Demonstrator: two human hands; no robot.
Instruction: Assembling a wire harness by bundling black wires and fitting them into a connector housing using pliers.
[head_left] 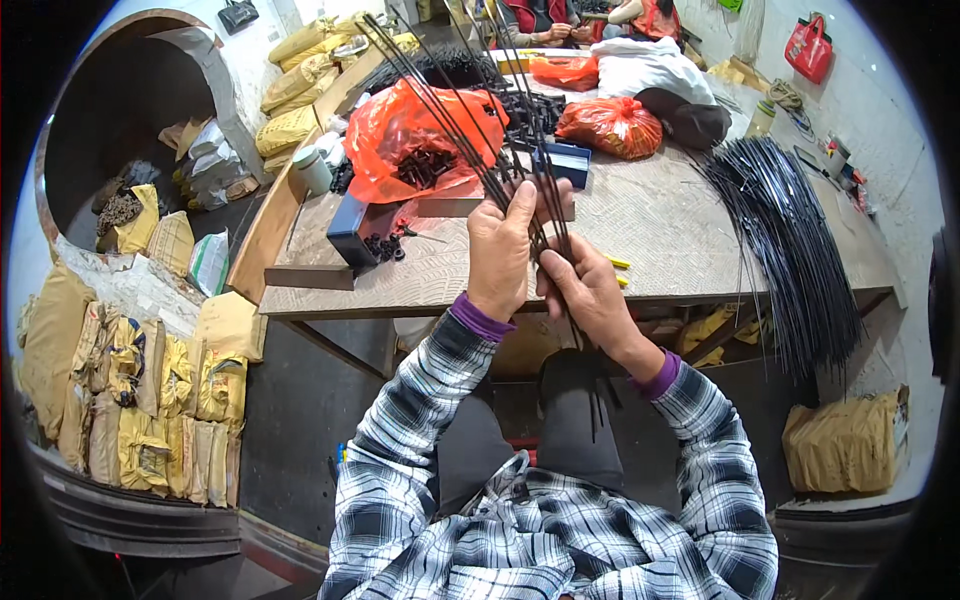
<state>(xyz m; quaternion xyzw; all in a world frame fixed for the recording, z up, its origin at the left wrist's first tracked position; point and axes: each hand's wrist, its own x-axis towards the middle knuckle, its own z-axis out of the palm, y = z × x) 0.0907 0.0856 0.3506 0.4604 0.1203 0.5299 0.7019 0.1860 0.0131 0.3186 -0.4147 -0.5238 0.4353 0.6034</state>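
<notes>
In the head view, the left hand [499,250] and the right hand [585,292] are both closed around a small bundle of thin black metal rods [470,130]. They hold it just above the near edge of the wooden bench [660,230], over the person's lap. The left fingers wrap the rods fully, thumb up. The right fingers curl around the lower part, a little looser. The rods fan out upward and away over the bench, and their lower ends hang down past the wrists. Roughly eight to ten rods seem to be in the bundle, though they overlap too much for an exact count.

As a judgement, the work looks to be in an early or middle stretch. A far larger heap of the same black rods [790,240] lies across the right end of the bench and overhangs its near right corner, too many to count. Against that, only this one handful is in hand.

Three orange plastic bags [410,130] sit toward the far side of the bench, the nearest open on small black parts. A dark blue box [350,228] stands near the left corner, and a second blue box [565,160] is behind the hands. A white jar [312,170] stands at the left edge. Yellow sacks [150,400] are stacked on the floor to the left.
</notes>
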